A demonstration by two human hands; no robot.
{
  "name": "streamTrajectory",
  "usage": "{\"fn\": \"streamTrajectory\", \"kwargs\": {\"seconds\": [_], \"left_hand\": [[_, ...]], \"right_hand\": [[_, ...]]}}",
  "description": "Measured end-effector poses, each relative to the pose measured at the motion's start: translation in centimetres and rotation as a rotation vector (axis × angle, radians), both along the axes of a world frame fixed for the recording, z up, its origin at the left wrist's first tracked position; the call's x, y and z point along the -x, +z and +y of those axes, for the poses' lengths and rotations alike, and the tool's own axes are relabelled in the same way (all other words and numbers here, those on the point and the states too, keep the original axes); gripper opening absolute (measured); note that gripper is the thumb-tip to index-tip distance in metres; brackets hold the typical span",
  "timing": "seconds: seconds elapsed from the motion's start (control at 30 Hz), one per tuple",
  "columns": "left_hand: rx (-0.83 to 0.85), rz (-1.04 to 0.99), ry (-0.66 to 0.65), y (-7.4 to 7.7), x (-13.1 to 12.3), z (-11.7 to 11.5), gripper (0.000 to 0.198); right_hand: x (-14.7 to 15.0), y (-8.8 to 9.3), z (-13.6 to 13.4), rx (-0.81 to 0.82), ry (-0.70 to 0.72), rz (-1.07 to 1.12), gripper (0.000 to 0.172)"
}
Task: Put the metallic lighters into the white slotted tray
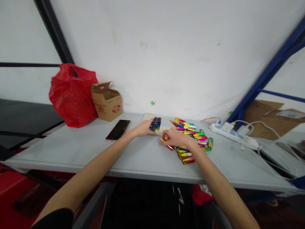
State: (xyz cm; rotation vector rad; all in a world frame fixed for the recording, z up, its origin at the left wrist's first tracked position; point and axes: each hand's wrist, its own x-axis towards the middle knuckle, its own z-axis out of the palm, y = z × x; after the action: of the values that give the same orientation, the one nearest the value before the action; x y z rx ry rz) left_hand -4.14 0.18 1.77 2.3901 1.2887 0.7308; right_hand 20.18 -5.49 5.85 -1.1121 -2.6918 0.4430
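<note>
Several dark cylinders with blue and yellow lower parts (159, 123) stand upright on a white gridded tray (164, 128). My left hand (145, 128) is at their left side, thumb and fingers spread around the left edge of the group. To the right, my right hand (173, 137) is closed, its fingertips pinching a small yellow shiny piece (163, 139) just in front of the tray. Shiny multicoloured cylinders (188, 133) lie in a loose pile behind, under and right of my right hand. One green-yellow cylinder (210, 142) stands at the pile's right edge.
A phone (118, 129) lies left of my left hand. Behind it are an open cardboard box (107, 103) and a red plastic bag (73, 95). Another white gridded piece (148, 116) lies near the wall. On the right is a power strip (234, 135) with white cables.
</note>
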Motion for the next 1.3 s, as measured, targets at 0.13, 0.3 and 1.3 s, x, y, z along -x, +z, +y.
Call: {"fn": "streamTrajectory", "kwargs": {"seconds": [0.13, 0.3, 1.3], "left_hand": [[-0.006, -0.012, -0.026, 0.2, -0.2, -0.2, 0.074], [0.011, -0.029, -0.025, 0.4, -0.3, -0.4, 0.067], [-0.027, -0.019, -0.055, 0.1, -0.1, -0.2, 0.072]], "right_hand": [[0.0, -0.1, 1.0, -0.149, -0.013, 0.131, 0.005], [0.2, -0.4, 1.9, -0.081, -0.141, 0.496, 0.028], [3.0, -1.3, 0.9, 0.885, -0.134, 1.127, 0.042]]}}
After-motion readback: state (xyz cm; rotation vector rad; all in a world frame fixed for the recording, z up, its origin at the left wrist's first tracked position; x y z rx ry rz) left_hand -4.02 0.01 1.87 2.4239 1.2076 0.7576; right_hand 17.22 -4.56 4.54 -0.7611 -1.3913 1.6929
